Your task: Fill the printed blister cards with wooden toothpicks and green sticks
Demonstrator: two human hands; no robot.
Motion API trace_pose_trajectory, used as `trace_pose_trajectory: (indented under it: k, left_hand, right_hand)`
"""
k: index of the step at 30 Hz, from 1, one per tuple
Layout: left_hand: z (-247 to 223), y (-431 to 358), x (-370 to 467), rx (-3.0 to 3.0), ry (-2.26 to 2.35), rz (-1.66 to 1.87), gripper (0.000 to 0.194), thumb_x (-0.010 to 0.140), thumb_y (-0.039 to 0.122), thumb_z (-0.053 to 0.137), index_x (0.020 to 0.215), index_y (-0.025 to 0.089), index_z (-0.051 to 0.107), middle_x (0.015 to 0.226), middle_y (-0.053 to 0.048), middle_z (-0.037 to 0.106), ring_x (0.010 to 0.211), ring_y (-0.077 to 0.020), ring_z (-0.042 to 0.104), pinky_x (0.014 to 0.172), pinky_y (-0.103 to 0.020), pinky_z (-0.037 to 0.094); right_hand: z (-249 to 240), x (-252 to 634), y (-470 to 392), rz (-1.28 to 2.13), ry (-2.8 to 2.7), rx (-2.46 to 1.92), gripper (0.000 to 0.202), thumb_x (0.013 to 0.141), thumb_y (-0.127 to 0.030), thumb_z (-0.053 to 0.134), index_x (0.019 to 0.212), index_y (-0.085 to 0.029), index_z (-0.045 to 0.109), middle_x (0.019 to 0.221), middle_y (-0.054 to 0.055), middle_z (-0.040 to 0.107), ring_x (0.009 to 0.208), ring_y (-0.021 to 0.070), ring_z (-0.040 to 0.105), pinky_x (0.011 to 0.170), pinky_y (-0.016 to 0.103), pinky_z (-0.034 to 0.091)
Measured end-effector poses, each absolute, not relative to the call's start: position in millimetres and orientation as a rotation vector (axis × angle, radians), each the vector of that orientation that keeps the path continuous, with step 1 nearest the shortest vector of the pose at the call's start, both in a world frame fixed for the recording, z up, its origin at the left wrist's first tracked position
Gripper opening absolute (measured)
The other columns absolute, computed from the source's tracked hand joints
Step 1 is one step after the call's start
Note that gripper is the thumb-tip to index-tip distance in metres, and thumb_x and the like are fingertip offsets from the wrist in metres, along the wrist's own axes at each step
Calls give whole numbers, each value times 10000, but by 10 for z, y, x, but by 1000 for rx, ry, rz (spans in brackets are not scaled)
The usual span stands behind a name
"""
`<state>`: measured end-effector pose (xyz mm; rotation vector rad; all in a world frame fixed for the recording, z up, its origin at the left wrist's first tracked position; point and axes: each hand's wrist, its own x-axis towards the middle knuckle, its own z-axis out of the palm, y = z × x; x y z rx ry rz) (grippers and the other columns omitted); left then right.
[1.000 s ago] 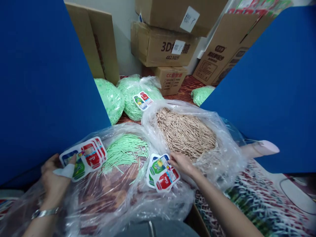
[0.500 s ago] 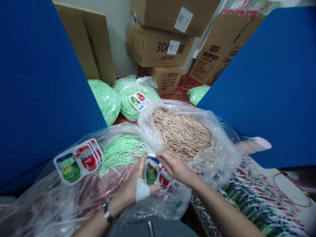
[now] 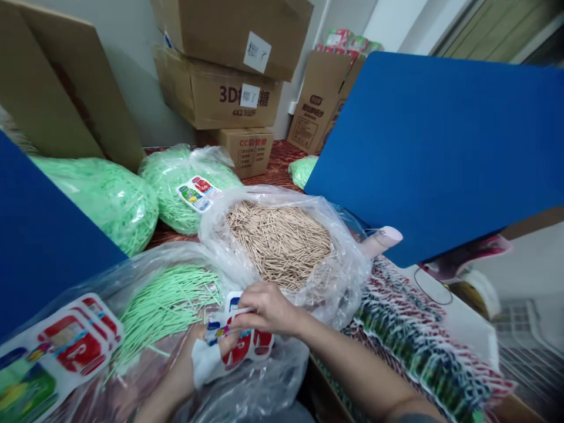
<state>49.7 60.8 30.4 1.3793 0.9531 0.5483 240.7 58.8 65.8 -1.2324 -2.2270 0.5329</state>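
My left hand, with white tape round the base of its thumb, grips a small bunch of printed cards with red and blue bottle-like pictures. My right hand is closed over the top of the cards, pinching a thin white strip whose kind I cannot make out. Left of my hands, thin green sticks lie loose on clear plastic. Overlapping printed cards rest beside them. Beyond my right hand, an open plastic bag holds many thin brown sticks.
Bags of green sticks stand at the back left, one with a printed card on it. Stacked cartons are behind. Blue panels flank the space. Rows of printed cards with white sticks lie right, near a pale pink cylinder.
The view has turned to the right, so the scene sits further left. My right hand has moved across the front of the cards, and more of their red pictures show.
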Motion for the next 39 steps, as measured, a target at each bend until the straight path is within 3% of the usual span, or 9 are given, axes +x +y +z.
trace_pose_trajectory:
  k: [3, 6, 9, 13, 16, 23, 28, 32, 39]
  left_hand:
    - [233, 644, 532, 1396, 943, 545, 220, 666, 344, 742, 661, 140, 656, 601, -4, 659, 569, -173, 576, 524, -236, 460]
    - [127, 642, 564, 1311, 1018, 600, 286, 595, 340, 789, 785, 147, 697, 686, -25, 723, 610, -202, 633, 568, -263, 517]
    - [69, 617, 553, 1208, 1060, 604, 338, 610, 387, 784, 832, 144, 711, 760, -65, 761, 648, -227, 680, 605, -288, 553]
    - [58, 588, 534, 1192, 1059, 574, 381, 634, 455, 762, 862, 153, 717, 817, -69, 773, 725, -260, 708, 658, -302, 571]
    - [18, 575, 548, 1254, 1070, 538, 398, 641, 499, 741, 829, 149, 714, 777, -67, 769, 713, -271, 710, 645, -306, 571]
    - [-16, 555, 565, 1275, 1072, 565, 362, 642, 463, 742, 811, 144, 716, 761, -78, 763, 682, -258, 696, 646, -321, 561]
    - [165, 559, 626, 1265, 1095, 534, 341, 582, 474, 755, 705, 158, 714, 694, -76, 751, 651, -267, 686, 622, -335, 556]
    - [272, 562, 659, 1266, 1044, 508, 340, 608, 475, 743, 727, 157, 727, 698, -82, 753, 661, -264, 686, 630, -331, 559]
    - [318, 524, 665, 1258, 1029, 551, 373, 577, 489, 763, 740, 154, 747, 734, -105, 765, 670, -279, 697, 605, -326, 564]
  right_hand:
    - [649, 2407, 533, 512, -2295, -1132, 286, 933, -369, 474, 786, -169, 616, 709, 38, 640, 708, 143, 588, 679, 245, 435]
    - [743, 2664, 526, 686, -2277, -1082, 235, 950, -317, 454, 1080, -180, 593, 976, 55, 680, 897, 137, 614, 805, 255, 460]
    - [800, 3282, 617, 547, -2155, -1518, 351, 946, -316, 451, 1279, -208, 478, 1211, 85, 597, 1088, 174, 555, 923, 338, 433]
    - [669, 4091, 797, 111, -2252, -2267, 439, 823, -297, 591, 1242, -177, 534, 1345, 168, 459, 1237, 322, 403, 996, 483, 335]
    - [509, 4292, 881, 25, -2370, -2454, 529, 744, -286, 644, 1251, -209, 512, 1429, 154, 361, 1288, 350, 323, 1020, 521, 277]
    - [367, 4229, 928, -22, -2420, -2430, 382, 782, -210, 543, 1163, -207, 536, 1428, 138, 371, 1320, 326, 287, 1063, 570, 167]
    - [330, 4284, 886, -109, -2520, -2340, 357, 793, -221, 521, 1147, -182, 554, 1491, 150, 298, 1364, 332, 230, 1065, 607, 144]
    - [257, 4292, 883, -184, -2589, -2264, 296, 796, -182, 525, 1086, -176, 585, 1541, 131, 215, 1400, 332, 179, 1071, 631, 106]
    - [215, 4354, 868, -180, -2671, -2126, 261, 866, -104, 413, 1037, -157, 603, 1511, 125, 306, 1403, 291, 229, 1101, 606, 68]
